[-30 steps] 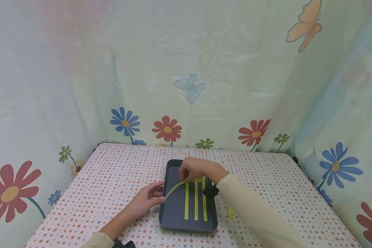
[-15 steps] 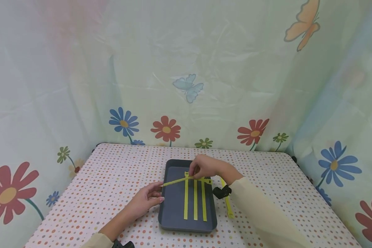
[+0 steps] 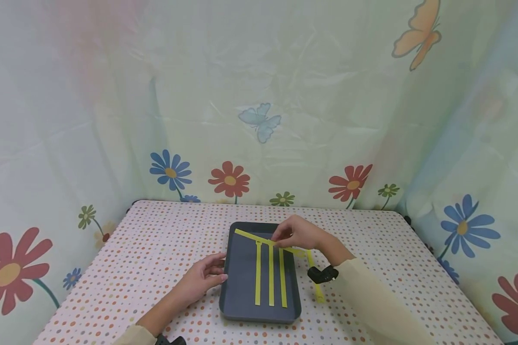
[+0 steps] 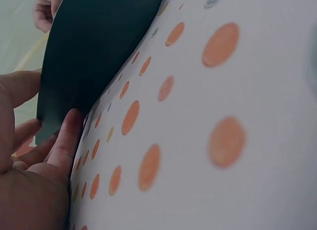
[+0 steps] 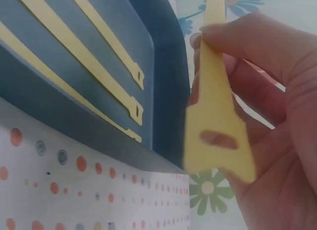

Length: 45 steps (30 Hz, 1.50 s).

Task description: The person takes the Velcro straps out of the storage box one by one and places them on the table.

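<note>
My right hand [image 3: 300, 234] pinches a yellow hook-and-loop cable tie [image 5: 216, 116] between thumb and fingers, its slotted end toward the right wrist camera. In the head view that tie slants above the far part of a dark grey tray [image 3: 241, 297]. Three similar cable ties [image 3: 271, 278] lie lengthwise and side by side in the tray, slotted ends away from me. My left hand [image 3: 203, 275] is at the tray's left side, its loosely bent fingers touching the outer wall [image 4: 99, 46] and rim.
Another yellow cable tie [image 3: 318, 290] lies on the dotted tablecloth [image 3: 177, 239], right of the tray and partly behind the right wrist. A flowered curtain [image 3: 198, 96] stands behind the table and along both sides.
My right hand has moved to the right with the tie. The tie's left end has left the left hand and swung up to the tray's far left. The left hand stays at the tray.
</note>
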Tool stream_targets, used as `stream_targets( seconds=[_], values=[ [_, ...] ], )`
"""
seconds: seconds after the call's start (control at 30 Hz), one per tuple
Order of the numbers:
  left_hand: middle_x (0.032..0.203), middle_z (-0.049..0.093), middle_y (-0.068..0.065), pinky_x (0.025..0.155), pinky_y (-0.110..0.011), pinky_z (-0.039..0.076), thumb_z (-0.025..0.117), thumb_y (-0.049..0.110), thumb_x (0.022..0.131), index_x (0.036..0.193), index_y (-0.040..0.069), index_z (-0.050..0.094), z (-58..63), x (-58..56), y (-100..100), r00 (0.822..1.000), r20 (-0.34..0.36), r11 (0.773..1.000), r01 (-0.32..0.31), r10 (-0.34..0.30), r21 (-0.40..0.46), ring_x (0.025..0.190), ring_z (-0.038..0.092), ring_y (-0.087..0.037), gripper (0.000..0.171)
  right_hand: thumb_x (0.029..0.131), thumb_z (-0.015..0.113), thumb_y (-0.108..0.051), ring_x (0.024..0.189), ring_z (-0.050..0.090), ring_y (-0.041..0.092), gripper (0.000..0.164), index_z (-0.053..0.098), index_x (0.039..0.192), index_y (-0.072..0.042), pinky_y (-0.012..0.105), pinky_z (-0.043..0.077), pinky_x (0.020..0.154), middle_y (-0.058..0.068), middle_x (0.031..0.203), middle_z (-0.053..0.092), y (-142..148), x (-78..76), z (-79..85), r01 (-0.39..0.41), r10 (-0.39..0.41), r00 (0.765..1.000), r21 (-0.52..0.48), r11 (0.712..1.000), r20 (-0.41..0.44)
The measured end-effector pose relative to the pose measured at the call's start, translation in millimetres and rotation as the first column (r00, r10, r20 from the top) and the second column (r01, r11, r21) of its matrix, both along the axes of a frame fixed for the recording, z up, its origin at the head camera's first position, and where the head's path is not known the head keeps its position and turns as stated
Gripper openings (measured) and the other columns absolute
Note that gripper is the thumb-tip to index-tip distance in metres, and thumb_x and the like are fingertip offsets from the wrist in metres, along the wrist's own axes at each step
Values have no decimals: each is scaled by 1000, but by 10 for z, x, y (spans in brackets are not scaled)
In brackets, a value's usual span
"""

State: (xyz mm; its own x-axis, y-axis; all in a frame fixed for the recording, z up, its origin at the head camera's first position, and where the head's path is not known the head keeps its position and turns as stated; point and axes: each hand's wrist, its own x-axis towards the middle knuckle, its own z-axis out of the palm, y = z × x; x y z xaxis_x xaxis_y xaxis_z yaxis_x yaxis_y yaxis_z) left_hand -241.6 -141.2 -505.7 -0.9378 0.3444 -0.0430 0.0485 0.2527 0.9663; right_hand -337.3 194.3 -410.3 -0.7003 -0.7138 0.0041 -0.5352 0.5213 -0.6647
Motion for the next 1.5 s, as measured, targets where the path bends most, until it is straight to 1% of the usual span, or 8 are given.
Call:
stream_targets(
  seconds=[0.27,0.47,0.6,0.73,0.83,1.07,1.2,1.5],
  values=[
    [146,55,-17,91,-26,57,73,27,97,154,9,44,-13,-6,-16,1000,4,1000,11,-11,6,123,60,-25,67,93,78,-20,82,71,15,14,80,101,-8,26,59,77,4,95,78,68,63,-73,96,-93,994,-66,993,52],
    [146,56,-17,91,-25,57,72,27,97,154,9,43,-18,-10,-22,1000,6,1000,20,-20,4,123,60,-25,66,93,78,-20,76,65,16,16,79,100,-6,35,58,72,6,92,76,77,134,-89,153,-145,987,-125,980,68],
    [145,56,-17,91,-24,56,71,27,98,154,9,43,-24,-5,-20,1000,-1,1000,28,-28,3,123,60,-26,66,94,77,-23,75,65,27,18,78,100,-6,40,59,70,7,90,74,89,185,-112,221,-210,974,-171,960,80],
    [145,56,-16,91,-24,56,72,28,98,154,9,43,-19,-4,-20,1000,-3,1000,25,-25,3,123,60,-26,66,94,77,-26,82,65,44,18,78,100,-9,47,60,73,8,90,74,116,229,-162,310,-288,949,-218,926,125],
    [145,56,-16,91,-24,56,72,28,98,154,9,43,-14,-5,-21,1000,3,1000,23,-23,7,123,60,-25,66,94,77,-24,86,66,47,16,77,100,-9,51,60,77,8,90,74,148,259,-202,369,-334,927,-262,892,169],
    [144,57,-16,91,-25,57,72,27,97,153,9,44,0,2,-10,1000,4,1000,18,-18,10,123,60,-24,65,92,79,-22,78,71,28,18,76,100,-7,52,62,79,7,90,75,240,316,-293,457,-411,889,-359,813,200],
    [144,57,-17,92,-26,57,71,26,98,153,8,44,15,12,3,1000,-4,1000,22,-22,13,121,61,-23,64,90,81,-23,77,73,24,21,76,101,-6,50,63,78,9,93,76,282,346,-337,499,-443,866,-411,763,231],
    [145,56,-18,92,-25,57,71,27,98,153,8,45,15,30,-10,1000,-12,1000,25,-25,11,122,61,-24,64,89,82,-24,79,73,17,35,74,116,-3,37,64,75,9,98,74,324,419,-409,563,-505,825,-441,699,253]
  ],
)
